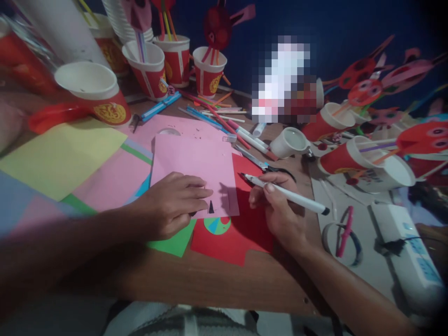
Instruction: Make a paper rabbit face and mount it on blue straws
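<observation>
Under my left hand (180, 204) lies a pink sheet of paper (194, 158), its fingers stretched flat across the lower part. A small black triangle (211, 207) is drawn close to those fingertips. My right hand (280, 210) grips a white marker (297, 198) with a black end; its dark tip points left and is held just right of the pink sheet, over red paper (254, 233). Below the pink sheet's lower edge shows a round green, blue and red paper piece (217, 225). Green paper (173, 240) sticks out beneath my left hand.
Scissors (257, 161) lie behind my right hand. Several markers and straws (217, 119) are spread at the back. Red paper cups (208, 74) with paper figures on straws line the back and right. A yellow sheet (66, 154) lies left, a tape roll (341, 245) right.
</observation>
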Tool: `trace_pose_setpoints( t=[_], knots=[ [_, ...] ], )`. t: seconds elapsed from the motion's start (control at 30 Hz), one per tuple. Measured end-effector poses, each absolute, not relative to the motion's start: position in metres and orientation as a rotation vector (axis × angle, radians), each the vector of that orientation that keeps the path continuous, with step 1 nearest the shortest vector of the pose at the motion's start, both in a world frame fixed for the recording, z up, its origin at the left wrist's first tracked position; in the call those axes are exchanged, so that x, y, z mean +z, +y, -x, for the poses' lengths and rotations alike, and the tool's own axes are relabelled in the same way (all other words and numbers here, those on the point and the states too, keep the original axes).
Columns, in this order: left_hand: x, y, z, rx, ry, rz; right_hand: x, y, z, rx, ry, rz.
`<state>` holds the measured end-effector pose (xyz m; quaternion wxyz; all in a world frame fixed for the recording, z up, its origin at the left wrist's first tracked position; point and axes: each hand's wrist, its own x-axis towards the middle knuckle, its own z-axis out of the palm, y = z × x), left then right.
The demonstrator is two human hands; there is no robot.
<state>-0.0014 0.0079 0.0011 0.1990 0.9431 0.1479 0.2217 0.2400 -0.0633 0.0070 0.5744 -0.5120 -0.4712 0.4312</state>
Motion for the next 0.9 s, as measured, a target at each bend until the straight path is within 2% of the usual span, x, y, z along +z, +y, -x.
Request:
trace_pose_setpoints(
  t=[0.4,0.67,0.9],
  knots=[
    [0.003,0.008,0.006,0.661,0.370,-2.561,0.008,-0.066,-0.239,1.061,-1.204,1.262],
    [0.008,0.011,0.007,0.719,0.595,-2.372,0.007,-0.066,-0.237,1.075,-1.202,1.254],
    [0.009,0.017,0.011,0.710,0.708,-2.494,0.011,-0.065,-0.236,0.792,-1.383,1.384]
  ],
)
